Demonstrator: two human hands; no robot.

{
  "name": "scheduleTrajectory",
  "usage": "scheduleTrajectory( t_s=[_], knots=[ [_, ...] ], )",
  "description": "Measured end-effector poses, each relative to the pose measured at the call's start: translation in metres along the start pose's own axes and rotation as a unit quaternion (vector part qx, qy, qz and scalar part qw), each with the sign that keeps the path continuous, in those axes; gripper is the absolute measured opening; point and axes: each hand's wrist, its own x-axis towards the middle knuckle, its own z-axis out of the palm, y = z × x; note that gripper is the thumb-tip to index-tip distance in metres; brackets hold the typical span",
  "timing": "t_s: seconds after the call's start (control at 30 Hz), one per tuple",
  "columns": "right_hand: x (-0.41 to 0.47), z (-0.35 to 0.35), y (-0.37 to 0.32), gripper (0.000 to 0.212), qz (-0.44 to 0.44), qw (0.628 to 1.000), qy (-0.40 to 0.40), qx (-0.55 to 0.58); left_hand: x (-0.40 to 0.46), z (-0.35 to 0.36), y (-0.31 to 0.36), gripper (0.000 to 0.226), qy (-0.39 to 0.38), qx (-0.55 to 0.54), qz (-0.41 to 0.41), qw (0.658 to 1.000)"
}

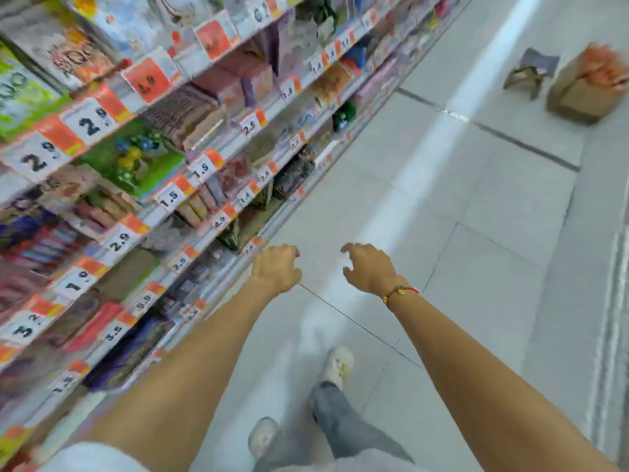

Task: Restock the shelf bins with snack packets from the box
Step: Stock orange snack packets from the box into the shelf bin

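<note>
Both my arms reach forward over the aisle floor and hold nothing. My left hand (276, 267) hangs with loosely curled fingers close to the lower shelf edge. My right hand (369, 267), with a red cord bracelet at the wrist, has its fingers loosely spread. A brown cardboard box (583, 93) with orange snack packets (604, 68) showing at its top stands on the floor far ahead at the upper right, well out of reach. The shelves (211, 172) along the left hold many snack packets behind price tags. The picture is blurred.
A smaller grey opened box (531, 71) lies on the floor just left of the brown box. Pale floor tiles (459, 199) stretch between me and the boxes. My legs and shoes (337, 364) show below, mid-step.
</note>
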Motion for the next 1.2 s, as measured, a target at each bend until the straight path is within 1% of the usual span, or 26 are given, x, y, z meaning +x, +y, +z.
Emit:
scheduleTrajectory(
  t_s=[0.03, 0.17, 0.27, 0.37, 0.47, 0.6, 0.73, 0.83, 0.93, 1.1, 1.2],
  knots=[
    [-0.004, -0.003, 0.015, 0.048, 0.02, 1.0, -0.008, -0.003, 0.006, 0.004, 0.015, 0.045, -0.02, -0.001, 0.009, 1.0],
    [-0.009, 0.0, 0.083, 0.045, 0.063, 0.998, 0.007, 0.017, 0.035, 0.017, 0.073, 0.045, -0.056, -0.03, 0.022, 0.998],
    [-0.008, -0.012, 0.122, 0.042, 0.088, 0.992, 0.063, 0.063, 0.06, 0.014, 0.112, 0.044, -0.052, -0.044, 0.059, 0.996],
    [-0.001, -0.027, 0.159, 0.04, 0.103, 0.987, 0.087, 0.083, 0.091, 0.009, 0.143, 0.042, -0.051, -0.028, 0.096, 0.994],
    [0.011, -0.043, 0.194, 0.041, 0.119, 0.985, 0.103, 0.074, 0.131, -0.004, 0.17, 0.041, -0.045, 0.012, 0.138, 0.989],
    [0.043, -0.076, 0.244, 0.041, 0.153, 0.979, 0.124, 0.057, 0.21, -0.028, 0.218, 0.039, -0.023, 0.046, 0.209, 0.977],
    [0.087, -0.123, 0.293, 0.039, 0.186, 0.967, 0.165, 0.052, 0.294, -0.065, 0.27, 0.039, 0.004, 0.065, 0.263, 0.963],
    [0.119, -0.157, 0.33, 0.038, 0.227, 0.955, 0.182, 0.063, 0.353, -0.092, 0.307, 0.04, 0.006, 0.066, 0.289, 0.955],
    [0.148, -0.189, 0.368, 0.037, 0.259, 0.939, 0.203, 0.097, 0.407, -0.117, 0.344, 0.04, -0.003, 0.071, 0.312, 0.947],
    [0.2, -0.238, 0.429, 0.037, 0.283, 0.917, 0.229, 0.165, 0.495, -0.141, 0.404, 0.039, -0.017, 0.09, 0.337, 0.937],
    [0.238, -0.27, 0.477, 0.039, 0.274, 0.919, 0.228, 0.17, 0.552, -0.149, 0.446, 0.039, -0.023, 0.094, 0.345, 0.933]
  ],
)
